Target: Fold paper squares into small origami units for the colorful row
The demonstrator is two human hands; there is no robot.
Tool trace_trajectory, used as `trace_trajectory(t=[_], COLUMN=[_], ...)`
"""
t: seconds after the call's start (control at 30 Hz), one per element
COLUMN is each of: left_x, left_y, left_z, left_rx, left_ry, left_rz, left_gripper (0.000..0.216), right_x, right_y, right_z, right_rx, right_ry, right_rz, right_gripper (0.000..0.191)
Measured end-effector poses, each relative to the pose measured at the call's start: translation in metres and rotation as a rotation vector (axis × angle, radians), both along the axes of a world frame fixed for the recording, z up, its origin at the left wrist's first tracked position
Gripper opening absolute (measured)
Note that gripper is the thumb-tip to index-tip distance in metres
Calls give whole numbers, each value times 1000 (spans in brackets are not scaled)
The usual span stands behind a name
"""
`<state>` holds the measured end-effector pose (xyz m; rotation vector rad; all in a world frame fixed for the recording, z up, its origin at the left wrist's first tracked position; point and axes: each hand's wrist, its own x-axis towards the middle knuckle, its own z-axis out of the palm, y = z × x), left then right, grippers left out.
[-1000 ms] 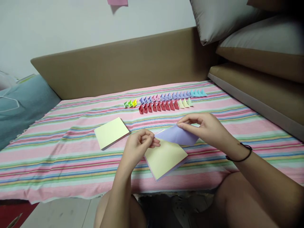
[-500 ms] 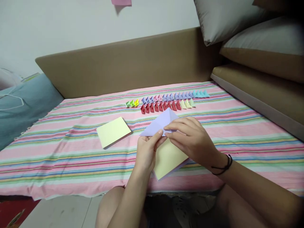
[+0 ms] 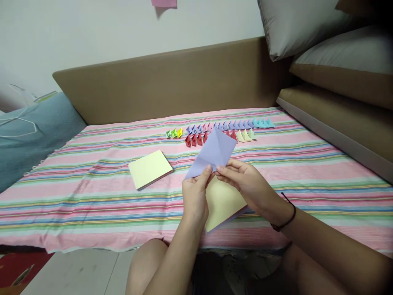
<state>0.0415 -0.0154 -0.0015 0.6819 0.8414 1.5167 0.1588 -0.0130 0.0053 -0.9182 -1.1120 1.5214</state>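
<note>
A lilac sheet of folded paper [image 3: 213,148] is held up in front of me, with creases running across it. My left hand [image 3: 196,191] pinches its lower edge, thumb on top. Close beside it, my right hand [image 3: 245,180] grips the same lower edge between thumb and fingers. Under both hands lies a stack of pale yellow paper [image 3: 224,203], with a lilac layer showing below its edge. Beyond the held sheet stand small folded paper boats in rows, among them red boats [image 3: 193,141], which the sheet partly covers.
Another stack of pale yellow paper [image 3: 150,169] lies to the left on the striped cloth [image 3: 92,192]. A brown backrest [image 3: 172,82] runs along the wall. Grey pillows [image 3: 346,49] are piled at the right, and a blue-grey cushion [image 3: 39,123] rests at the left.
My right hand has shifted from over the sheet's right part to its lower edge. The sheet's right side now opens out upward, hiding some red boats. The view has shifted slightly.
</note>
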Motion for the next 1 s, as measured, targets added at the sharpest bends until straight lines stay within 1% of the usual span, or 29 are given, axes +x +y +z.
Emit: trace_trajectory(t=[0.1, 0.17, 0.23, 0.33, 0.43, 0.5, 0.57, 0.63, 0.73, 0.8, 0.9, 1.0], left_x=[-3, -9, -15, -25, -31, -31, -29, -27, -23, -21, -21, -22], left_y=[0, 1, 2, 3, 3, 3, 3, 3, 3, 3, 3, 4], left_z=[-1, -1, 1, 6, 10, 10, 9, 7, 5, 4, 2, 0], left_rx=[-27, -19, 23, 94, 91, 71, 62, 69, 73, 49, -5, 7], left_ry=[55, 178, 356, 580, 700, 704, 665, 654, 688, 662, 568, 557], left_rz=[0, 7, -13, -124, -272, -347, -380, -350, -281, -292, -332, -301], left_gripper=[22, 22, 20, 17, 17, 19, 23, 27, 26, 26, 30, 31], right_x=[6, 13, 20, 30, 36, 37, 34, 31, 28, 28, 28, 28], right_y=[3, 6, 8, 10, 11, 11, 10, 9, 9, 9, 9, 8], right_z=[2, 5, 9, 13, 14, 14, 13, 13, 11, 10, 10, 11], right_rx=[-32, -13, 20, 60, 97, 112, 110, 106, 109, 114, 119, 129], right_ry=[-9, -41, -82, -172, -265, -307, -342, -363, -360, -366, -396, -429], right_rz=[-56, -78, -94, -96, -76, -50, -17, 25, 72, 82, 84, 83], right_gripper=[26, 26, 25, 23, 21, 22, 24, 27, 28, 27, 28, 28])
